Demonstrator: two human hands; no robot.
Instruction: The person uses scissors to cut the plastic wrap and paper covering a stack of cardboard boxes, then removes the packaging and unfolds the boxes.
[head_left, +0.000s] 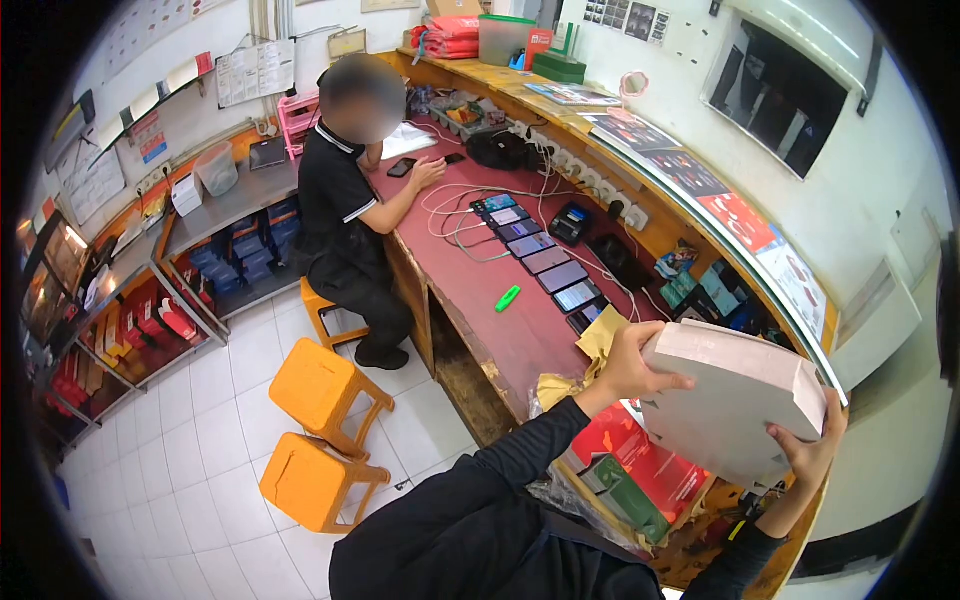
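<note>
A thick, pale block that looks like a wrapped ream of paper is held up, tilted, over the near end of the counter. My left hand grips its left edge, thumb across the grey face. On the opposite edge my right hand is closed, with the thumb lying on the face. Below the block are a red printed sheet or pack and a green box, partly covered by it. Crumpled yellow paper lies by my left wrist.
On the red counter top lie a row of phones with white cables, a green highlighter and a card terminal. A person in black sits across, hand near a phone. Orange stools stand on the tiles.
</note>
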